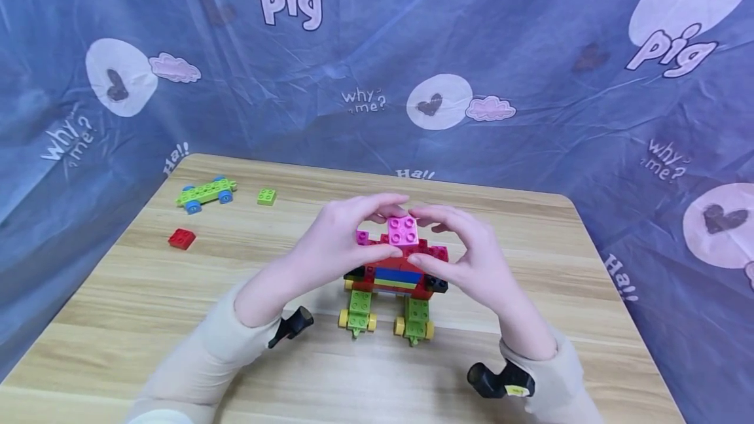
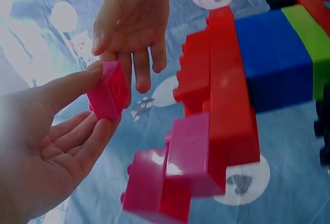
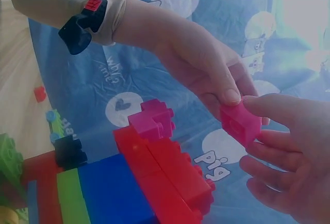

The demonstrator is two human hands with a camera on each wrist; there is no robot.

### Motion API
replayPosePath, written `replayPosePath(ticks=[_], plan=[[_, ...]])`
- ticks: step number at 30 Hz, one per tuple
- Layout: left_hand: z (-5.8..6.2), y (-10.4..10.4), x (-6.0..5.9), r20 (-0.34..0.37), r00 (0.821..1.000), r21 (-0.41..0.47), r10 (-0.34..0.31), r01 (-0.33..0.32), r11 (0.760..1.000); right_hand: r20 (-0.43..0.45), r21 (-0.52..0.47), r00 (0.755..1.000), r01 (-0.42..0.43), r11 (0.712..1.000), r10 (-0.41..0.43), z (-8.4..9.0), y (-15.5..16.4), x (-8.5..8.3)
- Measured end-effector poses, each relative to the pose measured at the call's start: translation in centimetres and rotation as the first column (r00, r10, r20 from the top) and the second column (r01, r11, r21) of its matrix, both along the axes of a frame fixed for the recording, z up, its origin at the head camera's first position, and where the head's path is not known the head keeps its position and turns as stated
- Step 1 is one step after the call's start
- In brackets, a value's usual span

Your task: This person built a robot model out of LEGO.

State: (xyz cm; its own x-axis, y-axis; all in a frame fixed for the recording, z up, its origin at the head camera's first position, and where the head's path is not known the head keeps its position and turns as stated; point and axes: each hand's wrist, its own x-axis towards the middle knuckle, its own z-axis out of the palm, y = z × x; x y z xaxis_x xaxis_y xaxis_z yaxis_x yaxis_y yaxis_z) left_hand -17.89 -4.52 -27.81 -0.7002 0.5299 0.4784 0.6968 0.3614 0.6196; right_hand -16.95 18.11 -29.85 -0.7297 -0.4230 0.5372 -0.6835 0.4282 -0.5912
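Observation:
A pink two-by-two toy brick [image 1: 403,231] is held up in the air between the hands, above a built block figure. My left hand [image 1: 336,234] pinches it between thumb and fingers, as the left wrist view shows. From the other side, the thumb and forefinger of my right hand [image 1: 471,254] grip its edge, while the other fingers [image 3: 273,175] hang loose. The figure has a long red brick [image 2: 232,95] on top, a blue brick [image 2: 273,59] below it, and magenta bricks [image 3: 152,121] at its end. Green wheeled bases [image 1: 360,309] carry it.
On the table's left side lie a green car base [image 1: 206,193] with blue wheels, a small green brick [image 1: 266,197] and a red brick [image 1: 182,239]. The wooden table [image 1: 501,214] ends at a blue patterned cloth [image 1: 353,51]. Each wrist bears a black camera [image 1: 501,381].

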Motion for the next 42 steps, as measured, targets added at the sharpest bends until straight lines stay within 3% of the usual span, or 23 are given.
replayPosePath(ticks=[7, 14, 21, 28, 42], plan=[[-0.4, 1.2, 0.4, 0.048, 0.999, -0.008, -0.018, 0.019, 1.0, 0.009, -0.005, 1.0, 0.018, 1.0, -0.018, -0.4, 0.5, 0.4], [-0.9, 2.2, 0.4, 0.09, 0.996, 0.009, 0.018, -0.019, 1.0, 0.033, -0.016, 0.997, 0.075, 0.997, -0.074, -0.9, 1.1, 0.7], [-1.6, 2.8, 0.2, 0.113, 0.994, 0.03, 0.007, -0.011, 0.999, 0.057, -0.054, 0.993, 0.106, 0.993, -0.103, -1.3, 1.9, 0.8], [-2.0, 3.6, 0.2, 0.22, 0.975, 0.004, 0.022, -0.023, 1.0, 0.058, -0.107, 0.993, 0.107, 0.989, -0.101, -1.5, 2.6, 0.9], [-2.8, 4.9, 0.2, 0.234, 0.97, -0.052, 0.071, -0.06, 0.997, 0.017, -0.008, 0.995, 0.099, 0.995, -0.099, -2.2, 3.4, 0.3]])
